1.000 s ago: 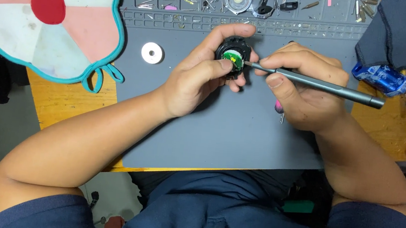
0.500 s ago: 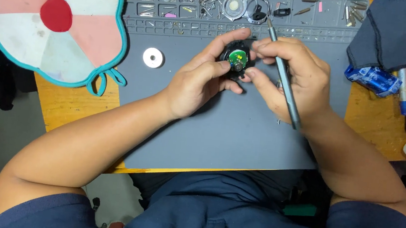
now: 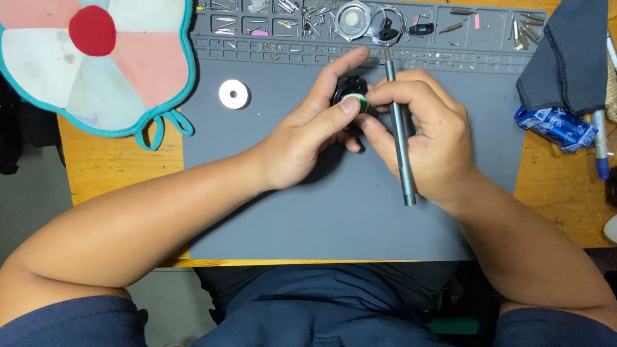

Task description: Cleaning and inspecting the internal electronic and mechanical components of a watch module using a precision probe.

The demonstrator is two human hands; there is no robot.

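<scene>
We pinch the small black round part over the grey mat between left hand and right hand, which also grips the screwdriver unused, so reassembly seems unfinished.

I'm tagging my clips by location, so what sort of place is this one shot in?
Most likely a small repair or hobby workbench. A grey work mat covers the wooden table, its parts tray holds screws and tiny bits, and the hands work on a small round black part with a slim screwdriver.
</scene>
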